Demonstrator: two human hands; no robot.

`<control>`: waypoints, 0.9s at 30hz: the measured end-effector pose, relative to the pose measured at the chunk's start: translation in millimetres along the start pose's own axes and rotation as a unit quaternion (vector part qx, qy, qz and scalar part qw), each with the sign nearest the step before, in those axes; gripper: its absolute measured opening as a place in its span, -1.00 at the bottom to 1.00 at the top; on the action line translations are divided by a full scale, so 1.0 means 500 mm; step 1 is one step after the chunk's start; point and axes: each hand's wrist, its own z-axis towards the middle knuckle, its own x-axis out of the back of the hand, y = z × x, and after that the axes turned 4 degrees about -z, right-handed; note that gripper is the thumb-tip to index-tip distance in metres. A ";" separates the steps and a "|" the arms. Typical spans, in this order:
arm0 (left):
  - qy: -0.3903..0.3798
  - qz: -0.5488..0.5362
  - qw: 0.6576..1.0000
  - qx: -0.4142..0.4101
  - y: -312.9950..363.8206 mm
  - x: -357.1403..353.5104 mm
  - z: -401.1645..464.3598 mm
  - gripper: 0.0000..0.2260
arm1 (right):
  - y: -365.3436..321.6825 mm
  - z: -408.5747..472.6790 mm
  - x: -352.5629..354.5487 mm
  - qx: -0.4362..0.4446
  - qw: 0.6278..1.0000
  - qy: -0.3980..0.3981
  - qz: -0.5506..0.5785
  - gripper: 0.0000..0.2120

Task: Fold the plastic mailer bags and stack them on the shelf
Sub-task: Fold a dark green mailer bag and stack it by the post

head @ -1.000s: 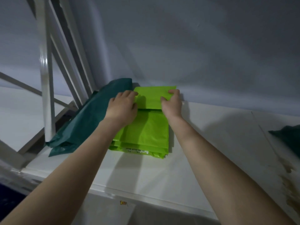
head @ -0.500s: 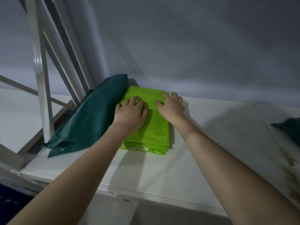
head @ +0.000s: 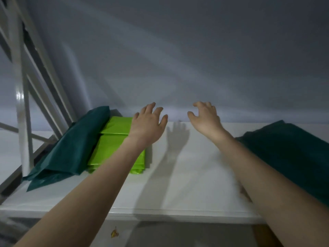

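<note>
A stack of folded lime-green mailer bags (head: pixel 114 139) lies on the white shelf (head: pixel 187 175), against the back wall. A dark green folded bag (head: pixel 71 148) leans beside the stack on its left. My left hand (head: pixel 147 124) hovers above the stack's right side, fingers spread and holding nothing. To the right, my right hand (head: pixel 204 118) is raised over bare shelf, fingers loosely bent and empty. Both hands are lifted clear of the bags. My left forearm hides the stack's lower right corner.
More dark green bag material (head: pixel 288 154) lies on the shelf at the right, under my right forearm. White metal frame struts (head: pixel 23 104) rise at the left. The shelf's front edge (head: pixel 178 213) runs across below my arms. The grey wall stands close behind.
Both hands were pressing on the lime-green stack; they have lifted off it and shifted right, fingers spread. The view has swung right, bringing the right-hand dark green bags into sight.
</note>
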 end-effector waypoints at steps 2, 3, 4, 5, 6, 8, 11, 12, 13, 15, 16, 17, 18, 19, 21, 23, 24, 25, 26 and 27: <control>-0.005 -0.030 0.999 -0.011 0.061 -0.008 -0.008 -0.58 | 0.060 -0.020 0.056 -0.015 1.000 0.014 -0.006 -0.61; -0.008 -0.047 0.999 -0.015 0.087 -0.015 -0.013 -0.59 | 0.088 -0.029 0.079 -0.023 1.000 0.018 -0.009 -0.61; -0.013 -0.065 0.998 -0.022 0.118 -0.024 -0.020 -0.59 | 0.121 -0.041 0.103 -0.034 0.999 0.022 -0.012 -0.61; -0.019 -0.085 0.996 -0.027 0.146 -0.037 -0.026 -0.59 | 0.151 -0.054 0.124 -0.045 0.999 0.024 -0.014 -0.61; -0.028 -0.107 0.993 -0.032 0.176 -0.051 -0.034 -0.60 | 0.185 -0.069 0.145 -0.058 0.998 0.026 -0.018 -0.60; -0.055 -0.156 0.986 -0.029 0.228 -0.082 -0.048 -0.60 | 0.248 -0.097 0.176 -0.082 0.996 0.026 -0.028 -0.60; -0.118 -0.217 0.969 -0.012 0.304 -0.132 -0.074 -0.59 | 0.349 -0.144 0.210 -0.122 0.992 0.023 -0.039 -0.60; -0.139 -0.233 0.962 -0.007 0.326 -0.149 -0.082 -0.59 | 0.380 -0.160 0.216 -0.135 0.990 0.018 -0.041 -0.59; -0.157 -0.251 0.955 -0.001 0.345 -0.165 -0.090 -0.59 | 0.408 -0.174 0.219 -0.149 0.988 0.009 -0.045 -0.57; -0.196 -0.287 0.937 0.016 0.385 -0.203 -0.104 -0.59 | 0.462 -0.203 0.220 -0.179 0.982 -0.015 -0.061 -0.55; -0.216 -0.305 0.927 0.029 0.404 -0.222 -0.109 -0.58 | 0.488 -0.216 0.219 -0.192 0.979 -0.025 -0.069 -0.54; -0.236 -0.321 0.916 0.045 0.420 -0.242 -0.114 -0.57 | 0.511 -0.228 0.216 -0.202 0.976 -0.034 -0.076 -0.54; -0.253 -0.336 0.905 0.062 0.432 -0.259 -0.118 -0.57 | 0.531 -0.239 0.213 -0.212 0.973 -0.043 -0.085 -0.54; -0.270 -0.350 0.894 0.078 0.446 -0.279 -0.122 -0.57 | 0.553 -0.250 0.209 -0.224 0.968 -0.054 -0.096 -0.53; -0.305 -0.379 0.867 0.108 0.469 -0.319 -0.128 -0.58 | 0.590 -0.267 0.202 -0.245 0.959 -0.077 -0.122 -0.51; -0.337 -0.425 0.829 0.139 0.491 -0.357 -0.133 -0.65 | 0.616 -0.280 0.191 -0.246 0.952 -0.092 -0.154 -0.51; -0.342 -0.458 0.805 0.161 0.504 -0.376 -0.134 -0.71 | 0.627 -0.284 0.186 -0.237 0.951 -0.092 -0.174 -0.52; -0.339 -0.498 0.777 0.183 0.516 -0.395 -0.133 -0.75 | 0.633 -0.287 0.180 -0.224 0.951 -0.087 -0.192 -0.53; -0.331 -0.541 0.744 0.209 0.529 -0.410 -0.131 -0.75 | 0.638 -0.288 0.175 -0.211 0.952 -0.079 -0.208 -0.55; -0.319 -0.578 0.713 0.236 0.540 -0.425 -0.129 -0.72 | 0.641 -0.289 0.171 -0.202 0.952 -0.071 -0.219 -0.55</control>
